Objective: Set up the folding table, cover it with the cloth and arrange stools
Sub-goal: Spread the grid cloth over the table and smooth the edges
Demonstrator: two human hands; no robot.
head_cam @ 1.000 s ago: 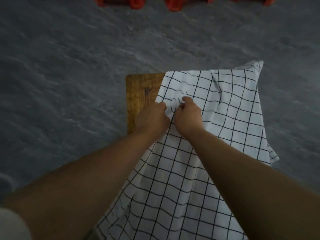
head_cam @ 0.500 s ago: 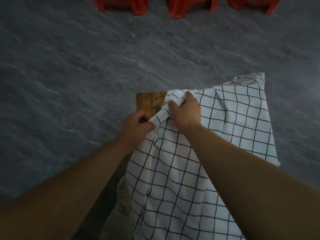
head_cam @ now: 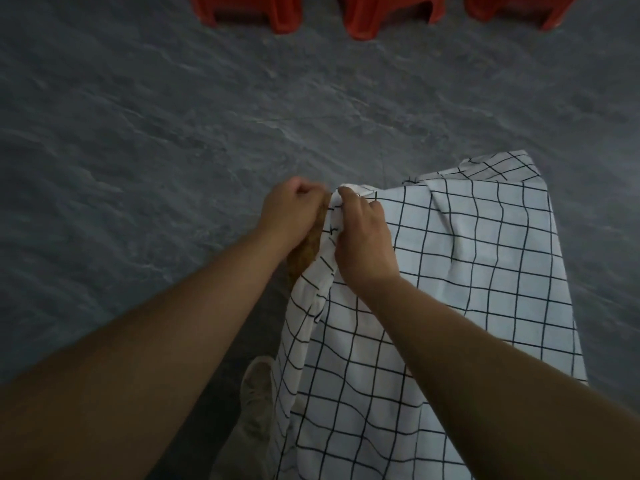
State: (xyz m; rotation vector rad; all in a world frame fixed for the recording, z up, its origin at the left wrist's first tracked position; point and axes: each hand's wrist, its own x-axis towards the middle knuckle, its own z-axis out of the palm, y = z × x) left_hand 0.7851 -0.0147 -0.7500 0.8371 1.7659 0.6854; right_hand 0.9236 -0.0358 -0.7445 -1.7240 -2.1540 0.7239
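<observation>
Currently your right hand (head_cam: 363, 237) grips bunched corner of cloth (head_cam: 485, 271). Cloth spreads right of and below hands, draped over worktop (head_cam: 306, 251), hanging toward you. Your left hand (head_cam: 292, 211) clenched just beside that corner; can't tell whether it holds fabric. Cloth white, thin black grid, soft folds. Worktop brown wood grain, only sliver showing between hands. Three red plastic stools (head_cam: 360, 26) well beyond, on grey stone-textured floor (head_cam: 138, 133). Shoe (head_cam: 256, 393) beside cloth hem.

Grey floor (head_cam: 138, 150) — pale shoe (head_cam: 256, 393) (blurred)
</observation>
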